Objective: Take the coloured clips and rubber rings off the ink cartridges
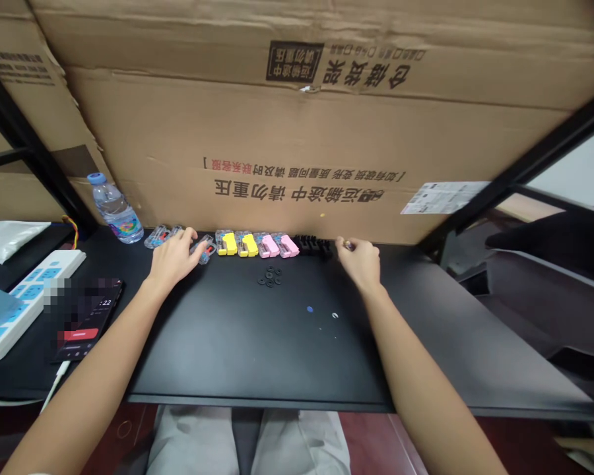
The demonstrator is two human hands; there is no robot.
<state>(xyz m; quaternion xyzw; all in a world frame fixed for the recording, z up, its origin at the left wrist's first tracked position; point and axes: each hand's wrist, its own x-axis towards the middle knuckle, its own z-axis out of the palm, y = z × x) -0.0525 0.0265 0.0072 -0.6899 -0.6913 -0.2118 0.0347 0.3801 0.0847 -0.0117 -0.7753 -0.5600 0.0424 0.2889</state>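
Note:
My left hand (174,258) rests among clear plastic toy-like shells (208,249) with red and blue bits inside, its thumb and fingers apart. It covers part of these shells, and whether it touches one I cannot tell. To its right stand two clear-and-yellow pieces (248,245) and two clear-and-pink pieces (289,246) in a row. My right hand (362,264) is closed in a pinch beside a row of small black parts (311,243). A small brownish thing (348,245) shows at its fingertips, too small to name.
Several black rings (270,275) lie mid-table, with a blue disc (309,309) and a small white piece (334,315) nearer me. A water bottle (116,210), phone (90,316) and power strip (27,300) are at the left. Cardboard (297,132) walls the back.

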